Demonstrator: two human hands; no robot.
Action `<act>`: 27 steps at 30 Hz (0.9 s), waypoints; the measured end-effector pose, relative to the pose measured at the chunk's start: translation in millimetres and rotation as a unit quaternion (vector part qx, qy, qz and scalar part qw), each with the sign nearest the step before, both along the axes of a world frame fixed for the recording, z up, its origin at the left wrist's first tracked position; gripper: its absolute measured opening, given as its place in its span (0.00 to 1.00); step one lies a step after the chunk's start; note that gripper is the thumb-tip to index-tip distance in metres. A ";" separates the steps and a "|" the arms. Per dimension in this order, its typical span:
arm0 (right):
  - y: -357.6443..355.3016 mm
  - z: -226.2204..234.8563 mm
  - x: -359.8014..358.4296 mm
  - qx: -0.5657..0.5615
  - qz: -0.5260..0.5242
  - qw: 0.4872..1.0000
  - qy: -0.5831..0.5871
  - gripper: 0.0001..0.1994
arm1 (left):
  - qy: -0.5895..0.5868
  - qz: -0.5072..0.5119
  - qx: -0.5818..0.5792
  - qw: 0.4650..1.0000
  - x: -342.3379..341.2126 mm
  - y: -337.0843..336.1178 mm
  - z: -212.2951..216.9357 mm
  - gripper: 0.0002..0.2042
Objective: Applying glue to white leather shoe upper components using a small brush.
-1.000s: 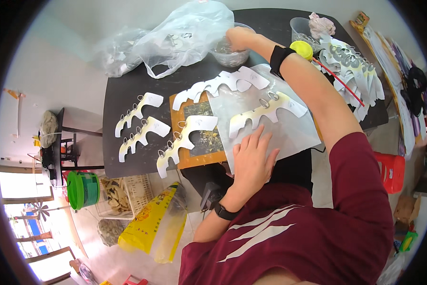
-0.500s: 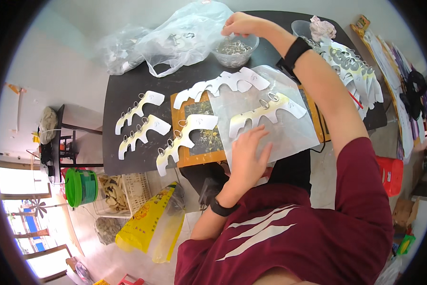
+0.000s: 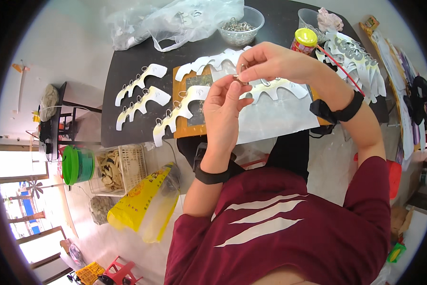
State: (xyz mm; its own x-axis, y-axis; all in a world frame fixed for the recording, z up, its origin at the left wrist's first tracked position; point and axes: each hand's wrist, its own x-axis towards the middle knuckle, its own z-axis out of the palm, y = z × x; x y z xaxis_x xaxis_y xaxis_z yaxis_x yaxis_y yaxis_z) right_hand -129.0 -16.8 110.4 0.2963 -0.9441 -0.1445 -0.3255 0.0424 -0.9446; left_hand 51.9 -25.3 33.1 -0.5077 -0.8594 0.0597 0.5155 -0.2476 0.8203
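At nine o'clock from the metal ring (image 3: 240, 80): upper strip (image 3: 150, 72), white and yellow, ringed along its edge, seemingly done; between eight and nine, lower strip (image 3: 152, 95), likewise; at eight, larger strip (image 3: 181, 110), likewise; toward ten, overlapping white pieces (image 3: 194, 67), no rings visible from where I stand, judged outstanding; at seven, left hand (image 3: 221, 109), thumb and forefinger pinching the metal ring, whether one ring or two I cannot tell; at twelve, clear bowl (image 3: 242, 38), stocked with loose rings (image 3: 237, 25), supply remaining; toward four, strip on the sheet (image 3: 272, 89), partly hidden by the hands, judged unfinished; beneath it, translucent sheet (image 3: 280, 121); toward two, right hand (image 3: 280, 62), thumb and forefinger nipping the same metalwork; at three, well apart, heap of ringed strips (image 3: 358, 61), seemingly finished, uncountable
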 end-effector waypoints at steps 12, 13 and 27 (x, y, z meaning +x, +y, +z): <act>13.9 -37.7 -20.6 -0.097 -0.150 0.984 0.015 0.08 | -0.265 -0.029 -0.228 0.937 23.9 18.1 -24.2 0.03; 12.2 -44.9 -25.9 -0.094 -0.149 0.984 0.042 0.08 | -0.308 -0.020 -0.331 0.892 21.2 19.2 -30.6 0.02; -24.8 -105.8 -36.1 -0.105 -0.079 0.958 0.256 0.06 | -0.462 -0.036 -0.553 0.692 -2.2 16.3 -49.4 0.05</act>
